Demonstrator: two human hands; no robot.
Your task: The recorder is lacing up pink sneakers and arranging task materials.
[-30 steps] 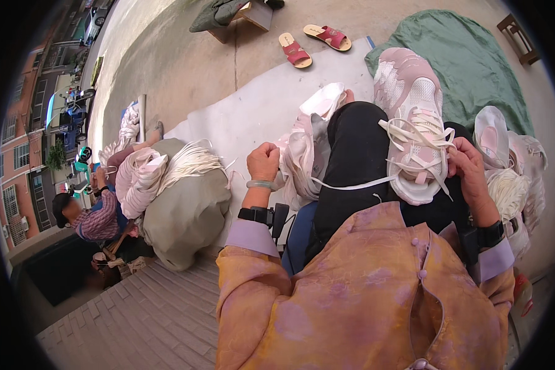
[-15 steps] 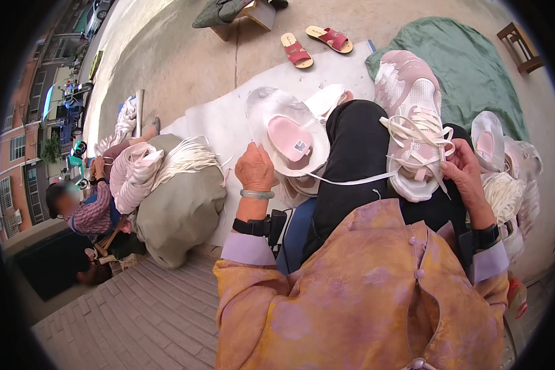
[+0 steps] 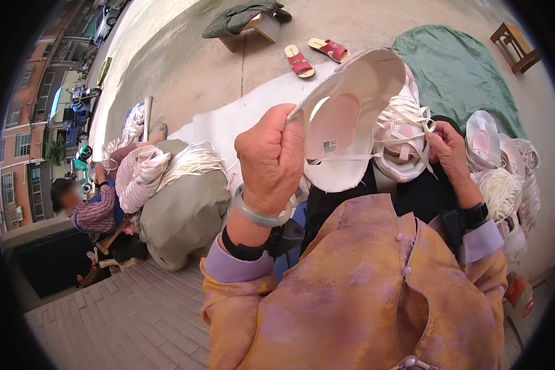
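The left hand (image 3: 268,154) holds a shoe upper (image 3: 345,126) by its edge; the right hand (image 3: 451,151) touches laces (image 3: 414,117) on another shoe (image 3: 396,169).

An orange, purple-mottled blouse (image 3: 351,277) with lilac cuffs (image 3: 235,265) tops black trousers (image 3: 428,194); black wrist straps (image 3: 475,216) and a pale bangle (image 3: 253,215) show.

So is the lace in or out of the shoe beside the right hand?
In: the lace crisscrosses the shoe, with loose loops showing.
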